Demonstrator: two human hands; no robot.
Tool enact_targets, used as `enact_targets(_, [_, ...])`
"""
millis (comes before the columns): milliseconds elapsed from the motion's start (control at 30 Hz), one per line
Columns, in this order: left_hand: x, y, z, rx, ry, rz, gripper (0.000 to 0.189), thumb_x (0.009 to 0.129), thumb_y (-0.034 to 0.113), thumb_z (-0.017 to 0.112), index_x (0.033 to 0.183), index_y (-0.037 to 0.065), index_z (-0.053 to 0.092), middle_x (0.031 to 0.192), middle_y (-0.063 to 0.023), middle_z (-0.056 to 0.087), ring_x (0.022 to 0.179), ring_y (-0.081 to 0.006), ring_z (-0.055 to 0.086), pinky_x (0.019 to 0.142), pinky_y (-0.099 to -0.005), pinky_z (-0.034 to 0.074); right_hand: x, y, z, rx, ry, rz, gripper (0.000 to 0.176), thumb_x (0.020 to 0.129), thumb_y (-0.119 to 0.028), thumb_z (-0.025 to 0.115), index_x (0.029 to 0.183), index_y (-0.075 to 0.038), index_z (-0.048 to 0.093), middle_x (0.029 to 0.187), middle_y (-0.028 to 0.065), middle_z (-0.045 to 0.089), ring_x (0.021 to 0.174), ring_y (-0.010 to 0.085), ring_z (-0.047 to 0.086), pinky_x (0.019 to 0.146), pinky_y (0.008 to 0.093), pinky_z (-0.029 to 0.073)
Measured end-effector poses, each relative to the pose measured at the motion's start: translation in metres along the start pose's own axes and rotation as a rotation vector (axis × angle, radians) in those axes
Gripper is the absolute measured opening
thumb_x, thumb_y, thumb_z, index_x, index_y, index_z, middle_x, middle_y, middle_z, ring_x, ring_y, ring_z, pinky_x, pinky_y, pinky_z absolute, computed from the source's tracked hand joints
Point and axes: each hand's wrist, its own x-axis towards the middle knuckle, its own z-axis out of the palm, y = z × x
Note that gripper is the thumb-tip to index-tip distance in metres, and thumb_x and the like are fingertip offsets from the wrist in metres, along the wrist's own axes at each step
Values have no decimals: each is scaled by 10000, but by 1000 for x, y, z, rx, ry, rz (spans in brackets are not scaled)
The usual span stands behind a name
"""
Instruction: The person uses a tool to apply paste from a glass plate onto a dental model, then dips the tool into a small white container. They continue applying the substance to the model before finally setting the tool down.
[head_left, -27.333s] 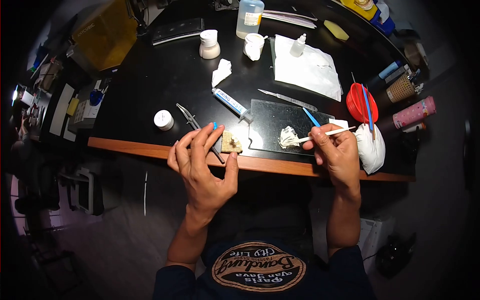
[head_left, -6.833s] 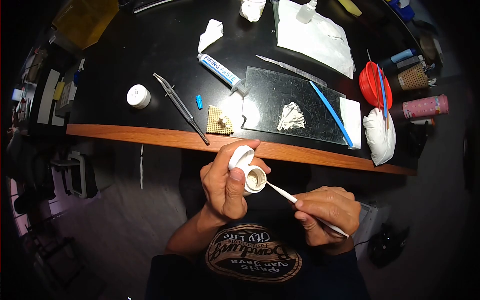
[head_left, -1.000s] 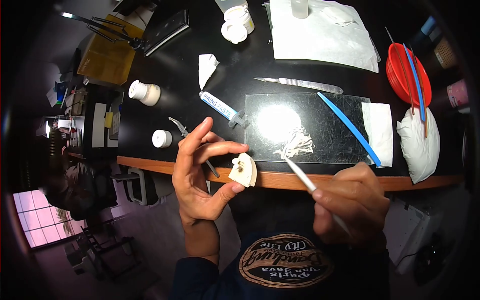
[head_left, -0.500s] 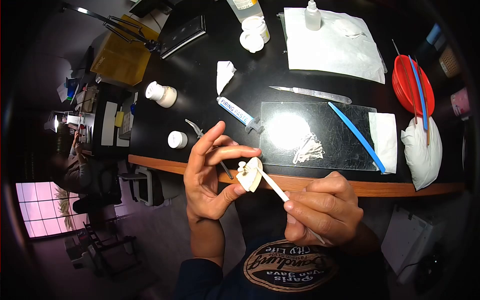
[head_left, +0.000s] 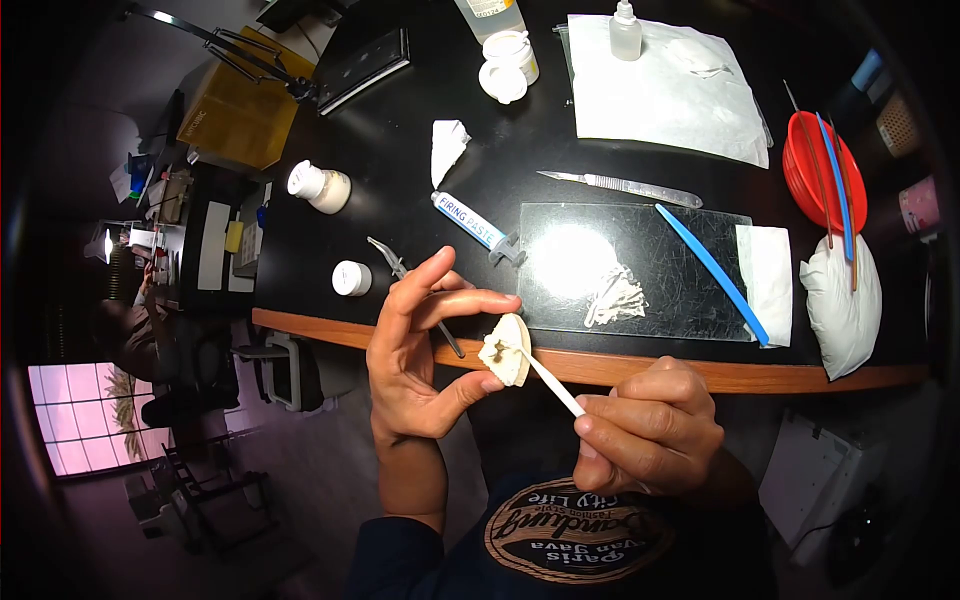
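My left hand (head_left: 415, 350) grips a small cream-coloured dental model (head_left: 514, 364) between thumb and index finger, just in front of the table edge. In my right hand (head_left: 650, 425) is a slim white stick (head_left: 556, 384), held like a pen. Its tip touches the model, or nearly so, on the right side. Beyond the hands lies a glass slab (head_left: 680, 310) bearing a crumpled white paste smear (head_left: 616, 297). A syringe labelled "Firing Paste" (head_left: 468, 220) rests left of the slab, and a metal tool (head_left: 400, 265) lies partly behind my left hand.
A scalpel (head_left: 620, 188) and a blue plastic stick (head_left: 712, 274) lie near the slab. White jars (head_left: 350, 278), a red bowl (head_left: 800, 170) with long sticks, a white bag (head_left: 842, 310) and a dropper bottle (head_left: 626, 35) on white paper (head_left: 640, 105) stand around. Another person sits far left.
The dental model has turned in my left hand, so its base now faces right and its hollow side shows more. The white stick's tip has shifted slightly right and down.
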Motion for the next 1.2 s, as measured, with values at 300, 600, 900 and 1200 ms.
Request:
enact_targets(300, [0,-1,-1,14,-9,9,1017,748,304,936,1514,-77,387,1144,-156,767,1073,-162,612,1055,-355,365,1,0,-2,-11,-27,-20,215,956,-308,754,952,-92,752,891,1,733,754,108,627,487,236,496])
enact_targets(600, [0,0,-2,0,-17,-15,1037,749,384,930,1505,-88,399,1101,-132,778,1056,-156,607,1025,-344,388,3,-1,-2,-8,-33,-11,199,944,-283,768,965,-86,752,904,7,734,759,110,639,499,244,524])
enact_targets(900, [-1,-1,-3,-6,-15,-19,1046,756,423,917,1500,-97,398,1091,-124,781,1061,-156,611,1039,-345,386,6,-2,-3,-1,-62,-1,194,940,-264,773,990,-78,752,915,18,739,771,114,654,524,252,553])
enact_targets(1200, [-1,0,-2,-13,-5,-30,1041,762,422,914,1500,-99,396,1090,-121,781,1079,-155,606,1056,-347,380,5,-2,0,-1,-28,12,168,922,-221,786,994,-71,756,872,23,739,755,125,661,523,257,551])
